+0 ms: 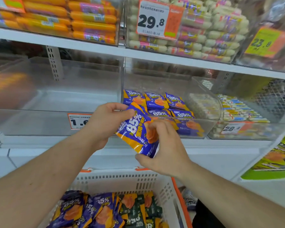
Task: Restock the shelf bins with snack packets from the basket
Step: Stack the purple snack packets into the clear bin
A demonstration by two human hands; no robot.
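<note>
While over the basket (163, 186), both hands (left (104, 124), right (164, 148)) pinching one purple packet (135, 134).

Packets (161, 102) in the middle bin (204, 127), basket (122, 180) below.

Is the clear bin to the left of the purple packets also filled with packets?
No, the left clear bin holds no packets, while the purple packets lie in the middle bin.

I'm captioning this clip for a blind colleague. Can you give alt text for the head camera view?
Both hands, the left hand and the right hand, hold a purple snack packet before a clear shelf bin partly filled with matching packets. Below, a white basket holds more purple and dark green packets.
</note>
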